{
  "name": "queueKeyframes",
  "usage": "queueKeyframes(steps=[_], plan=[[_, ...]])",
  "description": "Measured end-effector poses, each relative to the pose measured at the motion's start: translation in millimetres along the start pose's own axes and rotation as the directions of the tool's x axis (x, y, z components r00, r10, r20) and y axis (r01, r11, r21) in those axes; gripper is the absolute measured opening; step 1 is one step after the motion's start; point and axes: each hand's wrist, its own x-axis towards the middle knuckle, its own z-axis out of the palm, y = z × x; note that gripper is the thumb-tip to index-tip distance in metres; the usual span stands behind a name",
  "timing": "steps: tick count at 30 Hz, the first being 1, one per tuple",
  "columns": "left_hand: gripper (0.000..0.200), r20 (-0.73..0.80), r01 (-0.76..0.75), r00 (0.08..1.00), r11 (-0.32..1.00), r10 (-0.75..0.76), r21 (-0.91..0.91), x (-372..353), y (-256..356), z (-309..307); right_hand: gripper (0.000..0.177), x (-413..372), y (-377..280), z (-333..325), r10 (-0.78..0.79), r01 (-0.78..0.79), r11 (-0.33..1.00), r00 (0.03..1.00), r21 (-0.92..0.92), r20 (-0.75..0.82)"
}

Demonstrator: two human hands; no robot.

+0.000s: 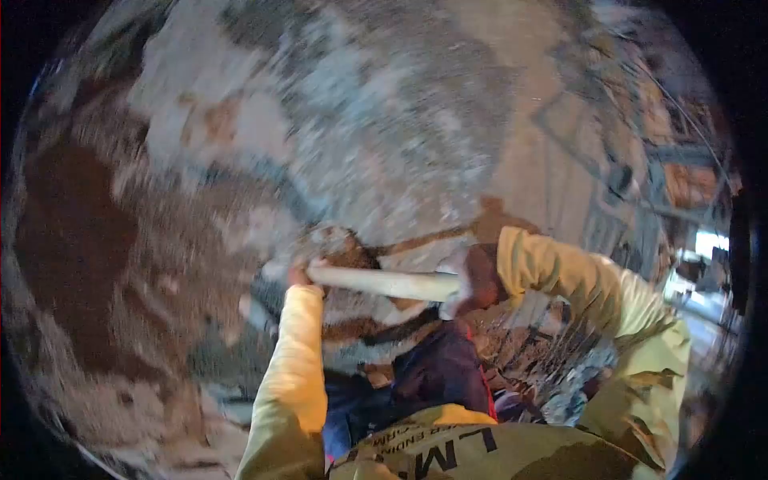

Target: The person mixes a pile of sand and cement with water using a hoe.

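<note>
— Both hands on it?
— Left hand [300, 276] and right hand [478, 282] each close their grip round the pale handle [384, 283], mid-frame, over rubbly ground [200, 200]. Wide spacing should steady it.

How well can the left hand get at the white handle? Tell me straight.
Yes, apparently: the left hand is at one end of the white handle, seemingly closed on it, with nothing between. The right hand holds the other end.

Blurred, patchy grey-and-brown surface [320, 96]; daylight [708, 240] at right.
</note>
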Motion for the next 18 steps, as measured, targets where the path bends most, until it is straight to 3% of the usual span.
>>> queueKeyframes(steps=[1,2,3,5,7,9,10,11,12,13,14,15,16,17,18], plan=[[0.035,-0.061,0.038,0.997,0.994,-0.045,-0.106,4,0,27,0.048,-45,1,-29,0.16,-0.169,0.969,0.985,-0.182,-0.066],[0.036,-0.122,0.062,0.988,0.975,-0.09,-0.215,9,-2,52,0.049,-80,36,-43,0.116,-0.149,0.941,0.985,-0.303,-0.124],[0.035,-0.007,0.062,0.998,0.98,-0.064,-0.191,-3,-11,90,0.05,-115,71,-56,0.072,-0.144,0.896,0.981,-0.421,-0.182],[0.033,0.226,0.036,0.974,0.982,0.007,-0.184,-24,-23,191,0.052,-160,138,-96,0.221,-0.259,0.892,0.965,-0.369,-0.144],[0.033,0.385,0.25,0.913,0.93,-0.134,-0.269,-28,-32,280,0.041,-186,213,-112,0.308,-0.271,0.951,0.876,0.15,-0.371],[0.019,0.335,0.144,0.942,0.907,-0.004,-0.395,-55,-48,360,0.033,-194,235,-122,0.458,-0.48,0.874,0.756,0.081,-0.468],[0.018,0.425,0.098,0.902,0.92,0.079,-0.379,-51,-48,375,0.031,-192,284,-116,0.306,-0.478,0.869,0.722,-0.128,-0.62],[0.018,0.488,0.05,0.861,0.93,0.144,-0.363,-46,-49,374,0.029,-191,315,-106,0.131,-0.48,0.815,0.699,-0.325,-0.703],[0.016,0.448,0.018,0.883,0.942,0.143,-0.336,-61,-42,367,0.03,-179,301,-103,0.416,-0.552,0.827,0.727,-0.105,-0.547],[0.014,0.444,0.103,0.896,0.956,0.032,-0.276,-55,-34,349,0.031,-167,306,-77,0.37,-0.503,0.855,0.762,-0.127,-0.531],[0.02,0.605,0.003,0.791,0.988,0.094,-0.158,-36,-30,314,0.032,-148,312,-43,0.319,-0.452,0.88,0.79,-0.147,-0.523],[0.031,0.769,0.074,0.633,0.982,0.09,-0.175,21,-25,262,0.032,-119,303,-12,0.278,-0.372,0.916,0.859,-0.152,-0.43],[0.039,0.479,-0.014,0.878,0.999,-0.008,0.044,-35,-10,250,0.033,-88,275,17,0.228,-0.289,0.946,0.916,-0.149,-0.329],[0.038,0.561,0.178,0.769,0.945,-0.307,0.274,4,12,190,0.032,-69,212,32,0.368,-0.422,0.874,0.898,-0.24,-0.239],[0.031,0.329,0.06,0.937,0.982,-0.118,0.182,-11,18,161,0.031,-57,196,62,0.098,-0.1,0.995,0.988,-0.011,-0.12]])
